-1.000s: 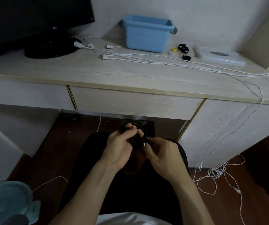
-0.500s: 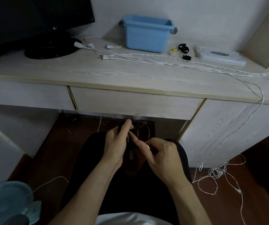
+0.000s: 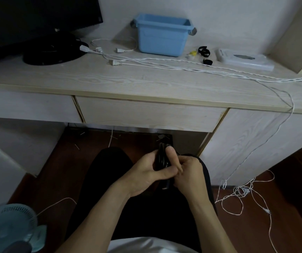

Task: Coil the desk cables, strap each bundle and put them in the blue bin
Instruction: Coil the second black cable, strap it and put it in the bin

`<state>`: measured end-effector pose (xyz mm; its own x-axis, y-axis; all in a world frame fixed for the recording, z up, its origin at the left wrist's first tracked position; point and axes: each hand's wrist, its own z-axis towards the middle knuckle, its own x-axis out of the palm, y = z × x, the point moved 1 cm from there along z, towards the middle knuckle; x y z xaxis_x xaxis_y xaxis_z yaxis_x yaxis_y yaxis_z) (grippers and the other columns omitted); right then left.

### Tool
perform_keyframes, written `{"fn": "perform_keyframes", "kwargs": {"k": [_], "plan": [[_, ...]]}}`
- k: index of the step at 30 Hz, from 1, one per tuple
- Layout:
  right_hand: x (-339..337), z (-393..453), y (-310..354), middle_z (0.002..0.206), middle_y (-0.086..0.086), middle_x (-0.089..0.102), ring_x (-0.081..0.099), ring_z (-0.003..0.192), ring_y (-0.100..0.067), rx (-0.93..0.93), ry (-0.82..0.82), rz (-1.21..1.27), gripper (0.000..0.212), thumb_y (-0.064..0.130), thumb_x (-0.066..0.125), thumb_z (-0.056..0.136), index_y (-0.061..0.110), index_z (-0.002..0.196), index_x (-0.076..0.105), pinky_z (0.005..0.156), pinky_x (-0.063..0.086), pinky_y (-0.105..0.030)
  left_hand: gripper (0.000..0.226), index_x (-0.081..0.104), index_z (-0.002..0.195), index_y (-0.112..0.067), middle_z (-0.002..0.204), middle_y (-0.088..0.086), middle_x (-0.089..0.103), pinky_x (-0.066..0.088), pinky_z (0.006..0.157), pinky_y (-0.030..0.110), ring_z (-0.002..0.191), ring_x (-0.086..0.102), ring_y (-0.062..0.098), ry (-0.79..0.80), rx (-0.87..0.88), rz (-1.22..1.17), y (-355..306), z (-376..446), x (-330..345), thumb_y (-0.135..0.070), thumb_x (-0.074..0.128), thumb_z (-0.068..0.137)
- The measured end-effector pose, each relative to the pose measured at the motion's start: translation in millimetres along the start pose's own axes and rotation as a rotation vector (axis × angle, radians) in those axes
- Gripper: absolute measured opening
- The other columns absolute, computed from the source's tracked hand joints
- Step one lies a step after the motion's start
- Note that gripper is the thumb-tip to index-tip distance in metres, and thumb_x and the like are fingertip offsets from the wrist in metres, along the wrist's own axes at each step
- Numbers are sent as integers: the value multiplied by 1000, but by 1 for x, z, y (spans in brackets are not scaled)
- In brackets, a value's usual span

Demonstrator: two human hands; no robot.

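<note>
Risk 1: black coil (image 3: 162,157) springing loose over the lap if grip slackens before strap closes; cause, stiff loops and a small bundle squeezed between 2 hands. Strap itself not discernible against the dark cable.
Risk 2: dangling plug end (image 3: 165,185) slipping out of the bundle; cause, tail hanging free below the hands.
Risk 3: white cables (image 3: 183,66) dragged off the table (image 3: 110,83) later; cause, tangle on the floor (image 3: 241,190) weighing on the run over the edge.

Left hand (image 3: 144,174): low over the lap, palm inward, thumb up along the coil, fingers (image 3: 171,152) curled round it, holding firm.
Right hand (image 3: 192,172): pressed against left, fingers folded in, pinching at the coil's side; exact contact hidden.

Location: coil in hands, below table front. Bin (image 3: 163,36) at table rear, well apart. Spare straps (image 3: 204,51) just right of bin.
</note>
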<state>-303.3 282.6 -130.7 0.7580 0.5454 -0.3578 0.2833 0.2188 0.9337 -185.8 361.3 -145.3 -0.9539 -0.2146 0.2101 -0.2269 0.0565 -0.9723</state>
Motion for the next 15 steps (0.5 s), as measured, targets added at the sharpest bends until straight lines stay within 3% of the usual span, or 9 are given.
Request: {"fn": "perform_keyframes", "kwargs": {"k": [3, 6, 8, 10, 11, 13, 15], "plan": [[1, -1, 2, 60, -14, 69, 66, 51, -21, 127, 236, 54, 64, 61, 47, 88, 3, 73, 71, 50, 51, -22, 61, 57, 120, -9, 104, 10, 73, 56, 89, 41, 97, 71, 24, -28, -27, 262, -4, -1, -8, -32, 84, 71], [-4, 1, 5, 73, -18, 74, 72, 66, -26, 167, 361, 135, 55, 49, 46, 97, 4, 83, 73, 58, 56, -27, 44, 62, 104, -15, 91, 2, 72, 55, 79, 36, 86, 70, 19, -12, -16, 397, -5, -1, -23, -35, 86, 73], [-7, 5, 5, 80, -12, 76, 74, 73, -22, 122, 341, 79, 32, 34, 53, 101, 9, 94, 72, 65, 60, -32, 32, 64, 101, -11, 85, 3, 71, 55, 73, 36, 79, 70, 20, -3, -46, 433, -4, 2, -29, -28, 81, 80], [-14, 8, 2, 88, 0, 73, 71, 78, -10, -75, 169, -92, 12, 15, 64, 95, 18, 105, 70, 70, 57, -27, 18, 65, 98, -3, 77, 9, 71, 57, 64, 34, 67, 69, 23, 44, -102, 373, -9, 6, -31, -12, 74, 86], [-17, 10, 3, 98, 6, 69, 68, 89, -6, -206, 115, -158, 29, 8, 67, 89, 22, 113, 67, 76, 54, -21, 13, 65, 96, -1, 74, 11, 70, 56, 60, 31, 61, 67, 23, 77, -122, 342, -13, 8, -32, -9, 72, 88], [-23, 15, 4, 120, 6, 59, 59, 112, -7, -407, 214, -151, 54, 2, 68, 80, 24, 129, 61, 91, 48, -17, 8, 67, 90, -2, 68, 11, 67, 53, 54, 27, 54, 64, 21, 134, -149, 276, -25, 13, -32, -9, 69, 89], [-27, 22, 9, 128, 4, 59, 58, 121, -15, -449, 403, -81, 55, 2, 71, 83, 22, 134, 59, 101, 47, -29, 12, 68, 79, -4, 63, 11, 65, 52, 51, 24, 49, 62, 19, 173, -192, 219, -38, 19, -32, -10, 67, 89]]}}
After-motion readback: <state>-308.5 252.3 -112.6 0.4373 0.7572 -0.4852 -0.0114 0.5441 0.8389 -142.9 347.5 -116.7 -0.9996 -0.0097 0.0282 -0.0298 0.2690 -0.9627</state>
